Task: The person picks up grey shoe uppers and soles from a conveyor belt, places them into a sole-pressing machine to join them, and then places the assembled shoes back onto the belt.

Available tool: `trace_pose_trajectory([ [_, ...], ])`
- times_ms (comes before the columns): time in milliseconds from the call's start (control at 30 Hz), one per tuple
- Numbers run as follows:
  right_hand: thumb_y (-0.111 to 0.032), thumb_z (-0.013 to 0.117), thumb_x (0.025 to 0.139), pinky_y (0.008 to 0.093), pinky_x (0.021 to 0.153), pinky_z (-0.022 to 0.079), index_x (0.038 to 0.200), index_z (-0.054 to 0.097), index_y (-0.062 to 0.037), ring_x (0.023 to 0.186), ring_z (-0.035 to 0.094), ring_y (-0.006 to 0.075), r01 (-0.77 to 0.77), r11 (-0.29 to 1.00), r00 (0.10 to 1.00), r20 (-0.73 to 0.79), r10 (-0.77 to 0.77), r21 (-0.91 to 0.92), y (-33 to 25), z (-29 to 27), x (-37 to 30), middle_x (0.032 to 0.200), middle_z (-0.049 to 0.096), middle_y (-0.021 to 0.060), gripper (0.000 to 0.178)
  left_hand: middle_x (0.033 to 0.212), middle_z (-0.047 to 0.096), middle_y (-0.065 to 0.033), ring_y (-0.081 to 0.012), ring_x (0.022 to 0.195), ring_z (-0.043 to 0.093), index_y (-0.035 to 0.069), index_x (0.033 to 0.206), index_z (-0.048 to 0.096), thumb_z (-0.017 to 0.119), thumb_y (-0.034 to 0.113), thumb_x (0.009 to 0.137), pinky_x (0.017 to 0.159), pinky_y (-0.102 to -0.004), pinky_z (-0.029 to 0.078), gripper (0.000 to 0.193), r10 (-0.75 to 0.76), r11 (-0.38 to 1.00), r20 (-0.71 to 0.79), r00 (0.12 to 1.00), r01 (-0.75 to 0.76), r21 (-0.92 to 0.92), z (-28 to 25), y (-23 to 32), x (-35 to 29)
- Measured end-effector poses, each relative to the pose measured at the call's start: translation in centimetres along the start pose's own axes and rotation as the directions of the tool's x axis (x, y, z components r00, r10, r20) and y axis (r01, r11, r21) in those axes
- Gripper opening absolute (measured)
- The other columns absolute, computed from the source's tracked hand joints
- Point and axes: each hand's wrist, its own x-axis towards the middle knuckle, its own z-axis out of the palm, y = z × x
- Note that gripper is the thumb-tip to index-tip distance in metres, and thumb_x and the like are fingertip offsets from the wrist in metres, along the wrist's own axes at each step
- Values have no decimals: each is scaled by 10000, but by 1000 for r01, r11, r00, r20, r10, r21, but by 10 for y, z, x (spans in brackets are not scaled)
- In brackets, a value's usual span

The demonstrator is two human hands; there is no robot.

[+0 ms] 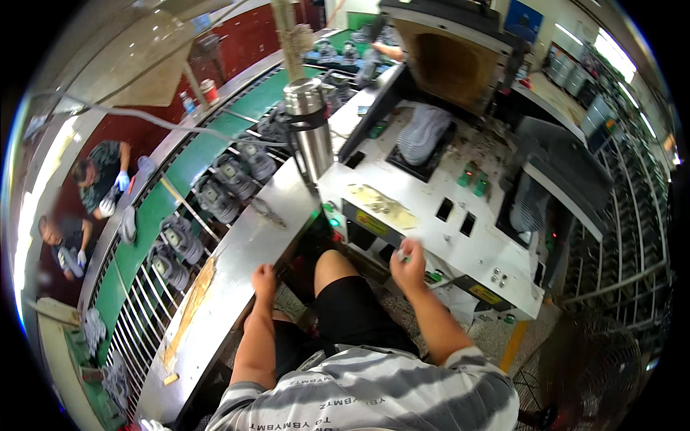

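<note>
My left hand (264,281) is closed in a fist beside the edge of the steel bench (241,269). Whatever it may hold is hidden. In front of the white machine (431,233), my right hand (408,266) is raised with its fingers pinched together. A tiny pale thing seems to show at its fingertips, too small to name. On the machine's far part, a grey knitted shoe upper (424,135) sits on a black plate under a raised hood (460,61). Another grey knitted upper (529,205) is under the tilted dark cover (564,172) on the right.
A steel thermos (310,133) stands at the bench's far end. Grey shoes (215,197) line the rollers along the green conveyor (162,172). Two gloved people (104,176) handle shoes across it. A wire fan (589,366) and a tall rack (625,215) stand to the right.
</note>
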Motion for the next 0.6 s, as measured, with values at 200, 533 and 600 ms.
trace_pose_trajectory([
  [200,-256,708,685,488,1007,355,1307,408,-50,1200,422,408,35,868,971,-187,-146,-495,45,78,253,1273,465,230,721,587,488,-35,-116,424,450,18,754,525,484,110,920,370,-239,368,195,-371,718,-139,918,188,-670,-152,-140,-42],
  [533,-580,643,758,515,1029,347,1487,142,-112,1286,372,405,-644,354,647,-236,725,-678,28,107,324,1423,324,269,1000,610,535,-39,-106,467,481,-6,790,582,516,126,918,422,-235,394,195,-441,732,-165,882,247,-635,-158,-133,-52],
  [600,-588,632,762,507,1018,359,1489,127,-104,1272,395,391,-655,413,694,-286,661,-632,22,104,305,1414,343,264,1010,598,525,-44,-111,448,474,-10,775,568,505,110,912,400,-240,382,192,-454,714,-164,876,248,-655,-159,-133,-47],
])
